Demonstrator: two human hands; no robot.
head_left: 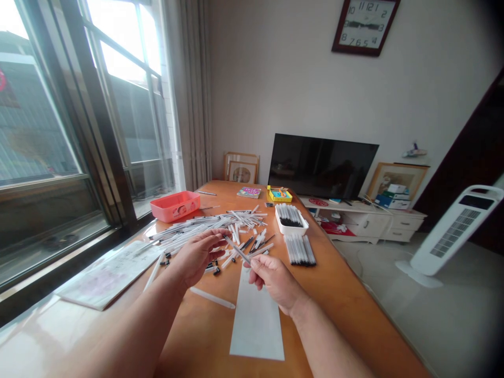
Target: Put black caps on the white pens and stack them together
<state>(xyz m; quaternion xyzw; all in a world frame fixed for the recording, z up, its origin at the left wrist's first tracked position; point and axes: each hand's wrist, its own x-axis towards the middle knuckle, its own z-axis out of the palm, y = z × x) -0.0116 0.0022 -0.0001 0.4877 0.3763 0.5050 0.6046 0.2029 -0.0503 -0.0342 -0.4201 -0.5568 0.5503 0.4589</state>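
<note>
A slim clear pen (pixel 238 249) slants between my hands above the heap on the table. My right hand (pixel 274 278) pinches its near end between thumb and fingers. At the far, darker end, the curled fingertips of my left hand (pixel 201 253) close on it. Beneath my right hand lies a strip of white paper (pixel 256 328). A loose white pen barrel (pixel 212 297) rests to the left of the paper. Beyond my hands spreads a heap of pen parts (pixel 185 227), with clear barrels, dark refills and small black caps (pixel 216 271).
To the right, a white tray (pixel 297 230) holds upright-packed pens, with a row of pens (pixel 300 250) before it. A red plastic box (pixel 175 206) stands at back left; a yellow box (pixel 280 198) and booklet (pixel 249 192) lie at the far end. A large sheet (pixel 106 278) covers the left edge.
</note>
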